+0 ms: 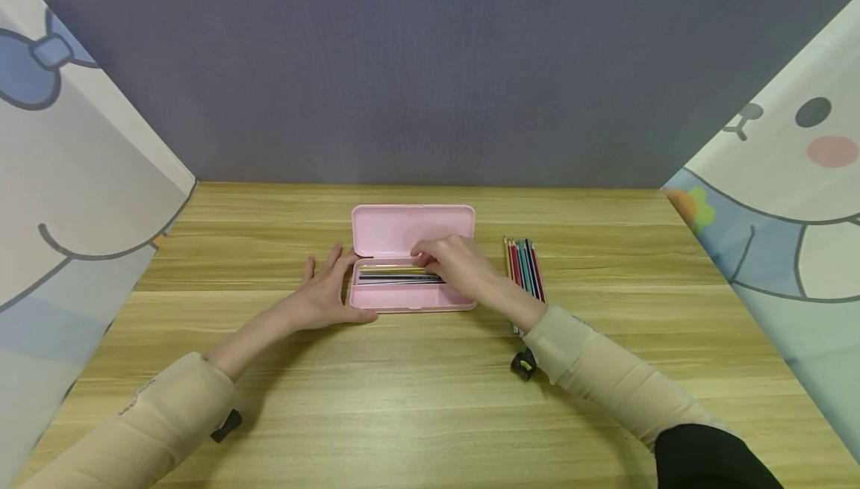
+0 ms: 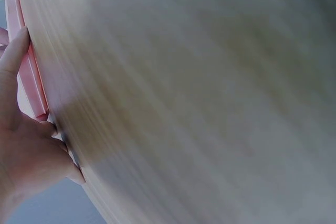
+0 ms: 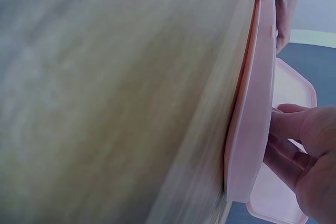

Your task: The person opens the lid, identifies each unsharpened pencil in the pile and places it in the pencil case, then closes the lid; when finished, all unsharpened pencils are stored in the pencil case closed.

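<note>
A pink pencil case (image 1: 403, 299) lies open at the middle of the wooden table (image 1: 430, 384), its lid (image 1: 411, 228) flat behind it. Several dark pencils (image 1: 396, 277) lie along the inside. My left hand (image 1: 325, 291) rests flat against the case's left end, with straight fingers and the thumb along the front wall; the left wrist view shows this hand (image 2: 23, 156) on the pink edge (image 2: 26, 82). My right hand (image 1: 457, 265) reaches into the case with fingers curled over the pencils' right ends. In the right wrist view those fingers (image 3: 294, 145) bend inside the case (image 3: 252, 129).
A row of several coloured pencils (image 1: 525, 269) lies on the table just right of the case, partly under my right wrist. A grey wall closes the back and patterned cloth panels (image 1: 74, 198) stand at both sides.
</note>
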### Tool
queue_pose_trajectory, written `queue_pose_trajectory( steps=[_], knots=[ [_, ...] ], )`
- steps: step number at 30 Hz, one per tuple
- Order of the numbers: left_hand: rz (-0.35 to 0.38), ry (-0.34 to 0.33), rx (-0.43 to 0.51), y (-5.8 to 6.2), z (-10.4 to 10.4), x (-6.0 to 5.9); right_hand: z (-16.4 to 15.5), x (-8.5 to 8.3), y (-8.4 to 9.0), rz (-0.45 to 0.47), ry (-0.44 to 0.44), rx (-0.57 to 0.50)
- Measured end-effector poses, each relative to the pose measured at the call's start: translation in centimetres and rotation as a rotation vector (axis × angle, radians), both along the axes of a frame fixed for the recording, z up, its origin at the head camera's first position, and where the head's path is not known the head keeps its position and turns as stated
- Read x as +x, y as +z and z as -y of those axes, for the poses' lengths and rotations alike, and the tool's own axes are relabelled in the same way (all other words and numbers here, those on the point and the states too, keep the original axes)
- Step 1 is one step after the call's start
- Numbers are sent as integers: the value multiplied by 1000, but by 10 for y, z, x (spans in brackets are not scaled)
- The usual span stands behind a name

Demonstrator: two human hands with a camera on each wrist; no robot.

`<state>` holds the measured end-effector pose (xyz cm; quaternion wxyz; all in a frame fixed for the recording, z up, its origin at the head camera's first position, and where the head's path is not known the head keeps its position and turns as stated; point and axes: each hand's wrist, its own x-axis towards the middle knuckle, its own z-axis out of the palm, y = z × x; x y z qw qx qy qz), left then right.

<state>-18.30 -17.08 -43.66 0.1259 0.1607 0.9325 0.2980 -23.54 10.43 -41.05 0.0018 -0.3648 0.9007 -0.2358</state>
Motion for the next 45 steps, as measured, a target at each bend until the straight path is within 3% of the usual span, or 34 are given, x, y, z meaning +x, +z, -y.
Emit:
queue_pose_trajectory(
  steps=[19,26,37,45],
  knots=[
    [-13,3,-4,0,0,0,-4,-1,2,-17,-23,-21],
    [-4,1,-9,0,0,0,-10,0,5,35,-35,-108],
    [-1,-4,-2,1,0,0,-36,10,16,172,-173,-246],
    [7,-5,4,1,0,0,-63,17,20,132,-253,-358]
  ],
)
